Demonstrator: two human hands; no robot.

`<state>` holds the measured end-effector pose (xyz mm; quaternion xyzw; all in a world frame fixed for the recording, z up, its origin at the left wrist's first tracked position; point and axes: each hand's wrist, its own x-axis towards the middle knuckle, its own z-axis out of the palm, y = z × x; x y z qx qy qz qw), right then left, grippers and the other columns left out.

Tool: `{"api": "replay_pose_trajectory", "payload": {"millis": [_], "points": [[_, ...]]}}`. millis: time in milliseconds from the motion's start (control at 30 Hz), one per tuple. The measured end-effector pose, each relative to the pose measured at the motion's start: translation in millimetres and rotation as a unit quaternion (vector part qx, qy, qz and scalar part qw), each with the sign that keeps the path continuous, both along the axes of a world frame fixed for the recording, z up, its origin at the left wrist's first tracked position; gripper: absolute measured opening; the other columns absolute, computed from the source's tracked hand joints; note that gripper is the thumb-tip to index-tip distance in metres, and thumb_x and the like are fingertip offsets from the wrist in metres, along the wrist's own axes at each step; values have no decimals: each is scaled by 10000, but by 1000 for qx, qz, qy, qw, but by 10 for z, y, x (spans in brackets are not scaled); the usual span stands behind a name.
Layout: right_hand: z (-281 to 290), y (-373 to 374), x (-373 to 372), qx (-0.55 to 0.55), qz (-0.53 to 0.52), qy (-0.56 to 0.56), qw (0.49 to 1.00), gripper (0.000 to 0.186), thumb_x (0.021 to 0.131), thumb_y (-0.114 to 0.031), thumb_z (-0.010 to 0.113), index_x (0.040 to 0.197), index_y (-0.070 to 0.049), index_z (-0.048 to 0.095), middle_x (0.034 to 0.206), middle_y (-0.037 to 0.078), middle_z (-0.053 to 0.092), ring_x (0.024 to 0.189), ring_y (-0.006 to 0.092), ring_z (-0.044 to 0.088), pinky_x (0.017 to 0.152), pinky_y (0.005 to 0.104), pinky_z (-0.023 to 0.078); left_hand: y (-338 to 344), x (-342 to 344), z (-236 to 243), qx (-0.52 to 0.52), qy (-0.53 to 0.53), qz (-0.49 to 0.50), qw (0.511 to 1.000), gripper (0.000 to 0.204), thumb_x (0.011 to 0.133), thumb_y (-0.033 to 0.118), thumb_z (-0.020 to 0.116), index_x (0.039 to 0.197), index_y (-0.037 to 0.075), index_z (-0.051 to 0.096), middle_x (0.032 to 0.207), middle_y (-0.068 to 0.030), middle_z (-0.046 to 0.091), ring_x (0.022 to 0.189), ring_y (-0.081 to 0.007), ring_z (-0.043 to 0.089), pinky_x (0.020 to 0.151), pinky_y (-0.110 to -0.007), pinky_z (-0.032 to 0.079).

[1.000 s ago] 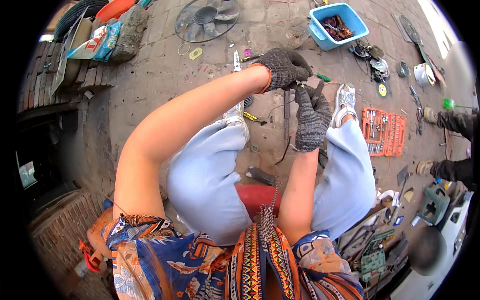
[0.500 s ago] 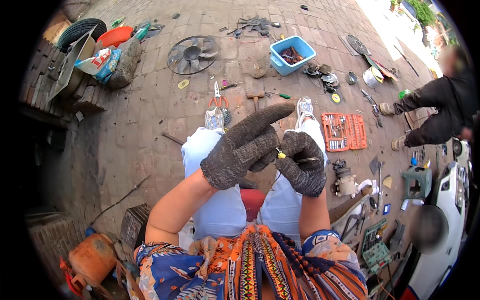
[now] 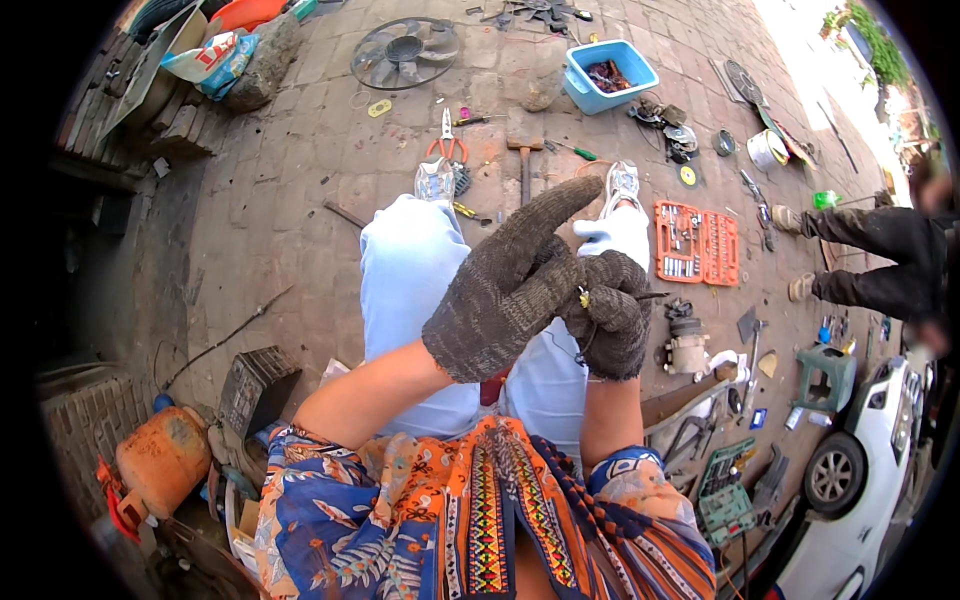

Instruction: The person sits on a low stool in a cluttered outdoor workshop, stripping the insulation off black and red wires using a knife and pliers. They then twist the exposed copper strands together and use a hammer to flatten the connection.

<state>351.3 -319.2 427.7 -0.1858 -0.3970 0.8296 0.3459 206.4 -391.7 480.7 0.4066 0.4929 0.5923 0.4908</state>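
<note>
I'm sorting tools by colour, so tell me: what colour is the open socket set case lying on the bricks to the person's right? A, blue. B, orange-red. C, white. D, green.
B: the socket set case lies open on the bricks, both halves orange-red, beside the person's right shoe.

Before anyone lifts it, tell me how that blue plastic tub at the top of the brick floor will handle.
The blue tub probably lifts stiffly, its walls looking like rigid plastic. The dark small parts inside likely add weight and may shift. Flat-bottomed on the brick floor, it seems unlikely to roll.
</note>
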Motion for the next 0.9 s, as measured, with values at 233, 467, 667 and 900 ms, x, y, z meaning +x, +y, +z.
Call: {"api": "replay_pose_trajectory", "payload": {"millis": [233,467,667,900], "points": [[-77,-41,-121,-326,91,228,913,188,852,-86,567,1016,-8,517,973,137,608,885,201,632,809,366,549,79,67,-142,115,202,64,971,516,852,11,510,1355,41,403,1101,-146,598,791,-210,579,749,-329,477],[-17,-336,-134,-182,-69,25,981,234,925,-143,490,1088,14,549,984,105,621,843,169,630,721,276,554,18,7,-447,221,320,90,917,466,808,28,564,1265,-14,483,1144,-192,593,951,-337,611,824,-397,478],[21,-357,-292,-256,-110,-21,960,203,917,-218,511,949,-28,575,773,43,583,595,121,556,501,236,485,-186,-8,-568,230,356,145,894,356,819,102,601,1157,-5,565,1078,-166,619,904,-312,618,830,-389,475],[-297,16,-149,-122,-136,-211,960,142,869,-190,602,835,-54,573,581,-17,506,437,54,395,431,202,343,-187,-98,-277,190,152,214,946,473,876,22,545,1336,30,435,958,-73,609,655,-91,543,593,-213,445]]}}
